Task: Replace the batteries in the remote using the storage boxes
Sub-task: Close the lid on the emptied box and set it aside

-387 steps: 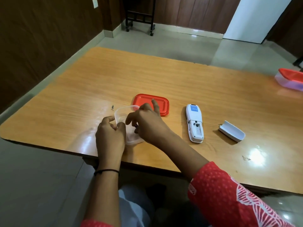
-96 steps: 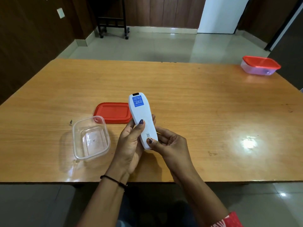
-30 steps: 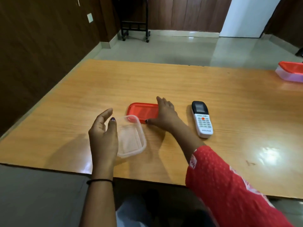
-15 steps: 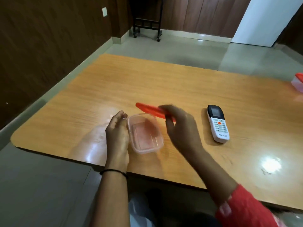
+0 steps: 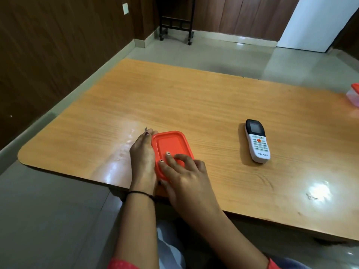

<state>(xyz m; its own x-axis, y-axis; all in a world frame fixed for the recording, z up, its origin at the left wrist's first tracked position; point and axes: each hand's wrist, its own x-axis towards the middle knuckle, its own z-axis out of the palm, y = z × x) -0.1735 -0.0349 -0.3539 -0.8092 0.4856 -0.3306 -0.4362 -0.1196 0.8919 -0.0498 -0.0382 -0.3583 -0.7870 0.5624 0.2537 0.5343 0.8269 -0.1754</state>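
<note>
Two hands meet at the red lid [image 5: 171, 146], which lies flat near the front edge of the table [image 5: 194, 98]. Your left hand [image 5: 143, 158] rests along its left side, fingers straight and together. Your right hand [image 5: 187, 177] presses spread fingertips on its near half. The remote [image 5: 257, 141] lies keypad-up, well to the right, untouched. A second red-lidded box [image 5: 354, 95] sits far right.
</note>
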